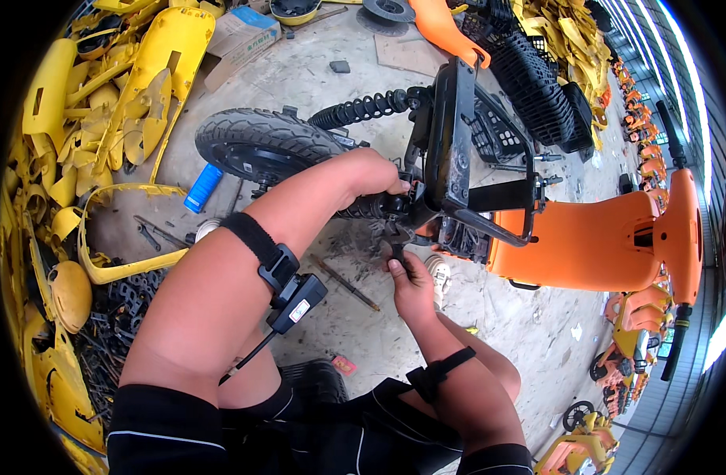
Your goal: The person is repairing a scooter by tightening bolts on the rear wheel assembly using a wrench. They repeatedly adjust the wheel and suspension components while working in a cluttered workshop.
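And here we are at the partly stripped orange-and-black scooter (577, 241), on the grey concrete floor (557, 317), treaded black rubber wheel (264, 141) out to the left, orange body to the right. The left grip (373, 172) reaches in beside the scuffed black metal frame (450, 150), fingertips at its near side; clasping something or merely bracing, I cannot tell. Lower down, the right grip (413, 286) is clenched on a dark metal piece, seemingly a tool (396, 252), its upper end right by the grimy metal joint (398, 207).

It looks like close work at that joint, so the call is for patience: seat the end squarely, steady the part with the left, then apply smooth force rather than a jerk. Knuckles could catch on the frame if it slips, so thumb and fingers want a clear path. Mind, too, the thin brown rod (347, 285) lying on the floor below.
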`<move>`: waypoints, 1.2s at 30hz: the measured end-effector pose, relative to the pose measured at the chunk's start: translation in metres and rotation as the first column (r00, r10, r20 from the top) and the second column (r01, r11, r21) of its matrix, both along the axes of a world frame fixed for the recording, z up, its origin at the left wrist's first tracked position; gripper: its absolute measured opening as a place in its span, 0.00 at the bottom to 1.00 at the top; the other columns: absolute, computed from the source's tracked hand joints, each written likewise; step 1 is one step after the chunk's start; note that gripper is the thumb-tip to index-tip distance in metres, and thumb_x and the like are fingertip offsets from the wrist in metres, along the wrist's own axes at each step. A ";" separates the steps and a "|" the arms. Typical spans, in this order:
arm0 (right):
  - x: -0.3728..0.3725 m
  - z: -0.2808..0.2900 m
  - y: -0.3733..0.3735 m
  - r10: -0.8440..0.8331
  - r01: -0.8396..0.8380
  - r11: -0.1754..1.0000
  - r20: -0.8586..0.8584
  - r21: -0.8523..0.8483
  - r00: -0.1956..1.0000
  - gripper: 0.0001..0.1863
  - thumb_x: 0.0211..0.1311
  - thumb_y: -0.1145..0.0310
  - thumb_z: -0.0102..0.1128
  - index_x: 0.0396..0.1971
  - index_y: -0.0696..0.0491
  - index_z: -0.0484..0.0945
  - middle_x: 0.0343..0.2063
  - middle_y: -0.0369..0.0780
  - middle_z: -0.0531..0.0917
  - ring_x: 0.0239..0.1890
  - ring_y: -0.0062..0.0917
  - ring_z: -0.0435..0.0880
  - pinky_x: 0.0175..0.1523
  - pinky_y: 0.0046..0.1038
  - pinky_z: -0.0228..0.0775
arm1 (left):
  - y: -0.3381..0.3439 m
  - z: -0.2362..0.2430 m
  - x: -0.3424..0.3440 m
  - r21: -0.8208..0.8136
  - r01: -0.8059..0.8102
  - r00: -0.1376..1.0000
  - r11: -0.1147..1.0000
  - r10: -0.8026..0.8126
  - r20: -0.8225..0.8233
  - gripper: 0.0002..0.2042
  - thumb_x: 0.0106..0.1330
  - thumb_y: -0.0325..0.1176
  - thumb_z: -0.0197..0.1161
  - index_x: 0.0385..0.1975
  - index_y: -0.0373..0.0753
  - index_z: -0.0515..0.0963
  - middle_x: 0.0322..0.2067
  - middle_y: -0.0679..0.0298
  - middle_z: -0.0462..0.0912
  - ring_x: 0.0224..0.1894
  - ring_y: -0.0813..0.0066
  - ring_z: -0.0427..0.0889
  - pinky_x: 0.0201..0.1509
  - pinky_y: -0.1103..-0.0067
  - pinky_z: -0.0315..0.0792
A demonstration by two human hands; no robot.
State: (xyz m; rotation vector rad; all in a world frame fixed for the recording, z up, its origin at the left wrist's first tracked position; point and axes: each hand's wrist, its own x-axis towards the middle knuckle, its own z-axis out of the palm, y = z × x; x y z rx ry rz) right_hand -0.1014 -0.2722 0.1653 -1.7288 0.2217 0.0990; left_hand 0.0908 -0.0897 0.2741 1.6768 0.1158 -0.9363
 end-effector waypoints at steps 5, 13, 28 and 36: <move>0.011 0.000 0.017 0.098 -0.097 0.992 0.005 -0.076 0.995 0.11 0.77 0.73 0.51 0.55 0.57 0.73 0.39 0.33 0.80 0.38 0.16 0.74 0.46 0.21 0.69 | 0.001 -0.001 0.000 -0.012 0.017 1.000 1.000 -0.017 0.025 0.11 0.64 0.32 0.69 0.42 0.33 0.87 0.38 0.58 0.88 0.38 0.72 0.85 0.43 0.73 0.76; 0.026 0.018 0.048 -0.022 0.018 0.999 0.146 0.026 0.989 0.12 0.77 0.67 0.53 0.53 0.55 0.74 0.37 0.33 0.78 0.39 0.15 0.73 0.44 0.21 0.68 | 0.004 0.002 -0.003 0.127 0.085 0.980 0.988 -0.106 0.167 0.17 0.61 0.40 0.71 0.44 0.33 0.87 0.44 0.53 0.87 0.45 0.66 0.84 0.51 0.71 0.73; 0.022 0.029 0.037 0.025 -0.022 0.998 0.057 -0.062 0.998 0.13 0.80 0.64 0.50 0.54 0.56 0.74 0.35 0.31 0.77 0.34 0.13 0.70 0.40 0.20 0.66 | 0.009 0.020 -0.003 0.138 0.155 0.976 0.978 -0.174 0.134 0.22 0.60 0.42 0.72 0.47 0.28 0.84 0.49 0.48 0.85 0.51 0.59 0.83 0.54 0.68 0.73; 0.033 0.022 0.041 0.014 -0.015 1.000 0.086 0.014 0.996 0.16 0.80 0.67 0.48 0.61 0.56 0.72 0.42 0.31 0.77 0.35 0.13 0.69 0.42 0.19 0.65 | 0.010 0.018 -0.005 0.156 0.123 0.973 0.980 -0.150 0.173 0.24 0.59 0.43 0.73 0.47 0.29 0.84 0.49 0.49 0.85 0.51 0.60 0.83 0.54 0.68 0.73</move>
